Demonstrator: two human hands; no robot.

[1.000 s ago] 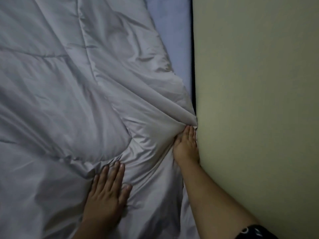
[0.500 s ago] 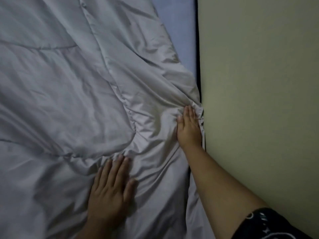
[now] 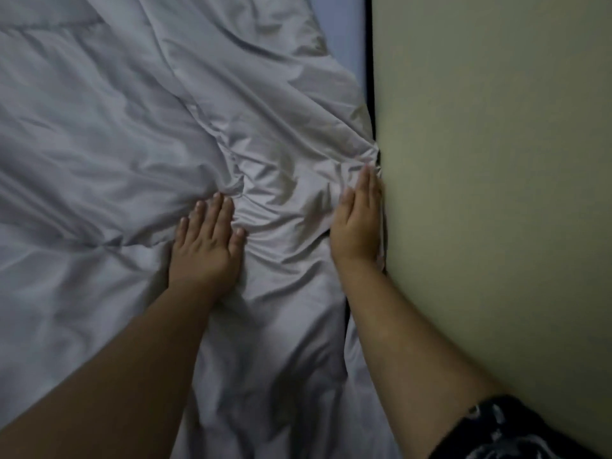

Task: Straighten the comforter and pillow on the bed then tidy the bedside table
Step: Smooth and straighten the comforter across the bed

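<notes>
Flat hands [image 3: 204, 245] on rumpled comforter [image 3: 132, 127]

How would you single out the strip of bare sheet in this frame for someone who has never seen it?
Start at the pale green wall on the right. The grey comforter fills the bed beside it. Between them, at top, lies the sheet: smooth, flat and light blue, unlike the creased comforter.

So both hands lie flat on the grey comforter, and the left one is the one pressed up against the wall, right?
Not quite. The head view shows the right hand against the wall; the left hand lies further in. Both do lie flat on the grey comforter.
</notes>
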